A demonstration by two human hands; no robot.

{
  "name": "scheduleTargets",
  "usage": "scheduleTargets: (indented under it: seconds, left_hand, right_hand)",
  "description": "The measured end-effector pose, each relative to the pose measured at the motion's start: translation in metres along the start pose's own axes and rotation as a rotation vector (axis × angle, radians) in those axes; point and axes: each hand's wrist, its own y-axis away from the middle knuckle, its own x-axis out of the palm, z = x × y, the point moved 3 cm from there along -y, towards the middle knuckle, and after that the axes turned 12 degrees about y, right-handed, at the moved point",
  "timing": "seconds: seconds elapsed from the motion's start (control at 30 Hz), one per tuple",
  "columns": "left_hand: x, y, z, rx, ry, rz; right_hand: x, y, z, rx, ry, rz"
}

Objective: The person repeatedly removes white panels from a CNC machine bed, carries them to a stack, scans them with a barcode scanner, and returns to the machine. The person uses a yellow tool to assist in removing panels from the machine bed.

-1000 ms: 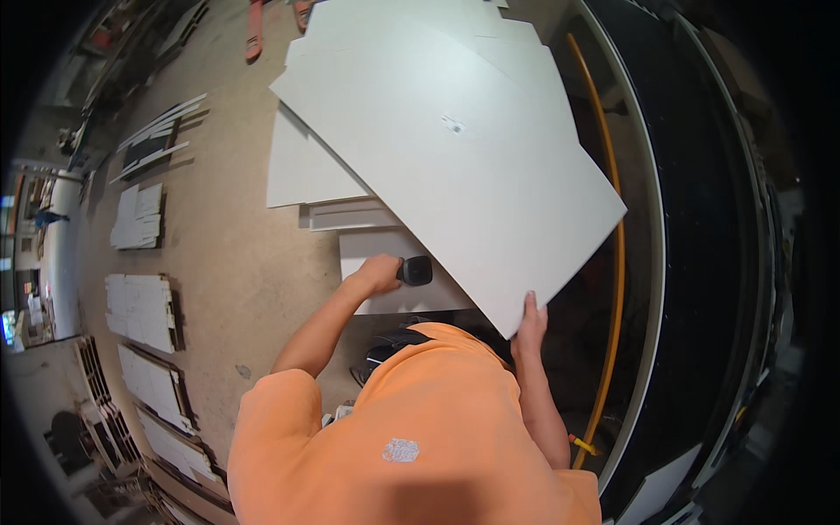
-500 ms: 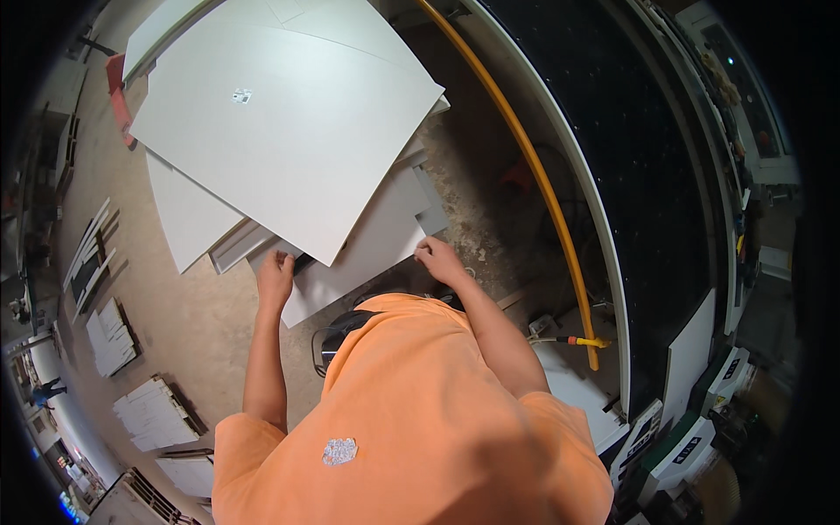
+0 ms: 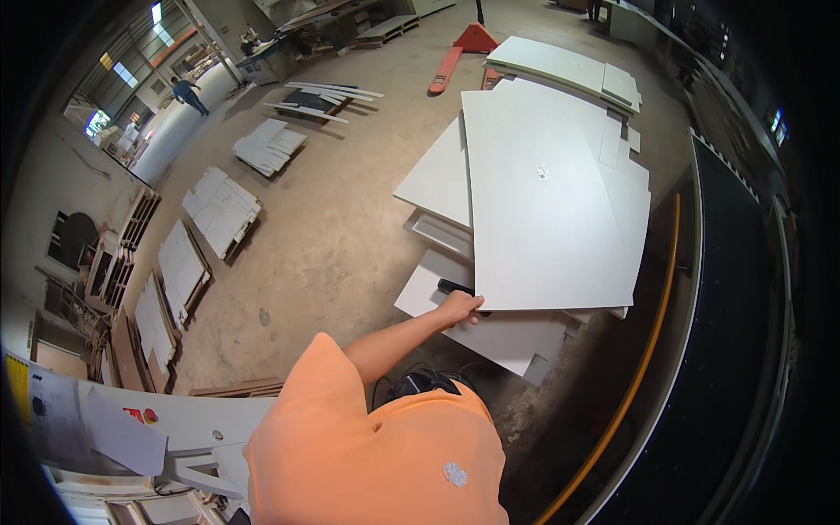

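My left arm stretches forward, and my left hand [image 3: 458, 308] is closed at the near left corner of a large white panel [image 3: 547, 236], its fingers pinching the edge. This panel lies on top of a stack of white boards, with a small label on its face. Just beyond my hand a dark, handle-like object [image 3: 451, 286] rests on a lower white board [image 3: 420, 289]; the panel and my hand cover part of it. My right hand is out of view.
A dark-topped machine bed [image 3: 735, 289] with a curved orange bar [image 3: 643, 350] runs along the right. A red pallet jack [image 3: 472, 39] stands beyond the stack. Several board piles [image 3: 219, 210] line the left floor. A distant person [image 3: 190, 94] stands at upper left.
My view has turned leftward, so the stack now appears farther right. My left hand has come to the top panel's corner. My right hand has left the view.
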Motion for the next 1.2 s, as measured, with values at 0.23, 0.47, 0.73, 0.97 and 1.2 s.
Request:
scheduleTargets:
  seconds: [0.23, 0.47, 0.73, 0.97, 1.2]
  left_hand:
    - [0.008, 0.019, 0.009, 0.009, 0.175, -0.039]
    - [0.043, 0.038, 0.013, -0.166, 0.137, -0.095]
    - [0.245, 0.091, -0.032, 0.081, -0.467, 0.779]
    - [0.333, 0.126, -0.052, 0.104, -0.556, 1.065]
    - [0.345, 0.137, -0.044, 0.005, -0.635, 1.173]
  right_hand:
    - [-0.009, -0.016, 0.015, -0.045, -0.060, 0.037]
    - [-0.108, -0.041, 0.006, -0.081, -0.301, -0.035]
    - [-0.156, 0.051, -0.003, -0.257, -0.731, -0.479]
    - [-0.210, 0.129, -0.058, -0.240, -0.855, -0.767]
    - [-0.198, 0.210, -0.032, -0.367, -0.822, -1.018]
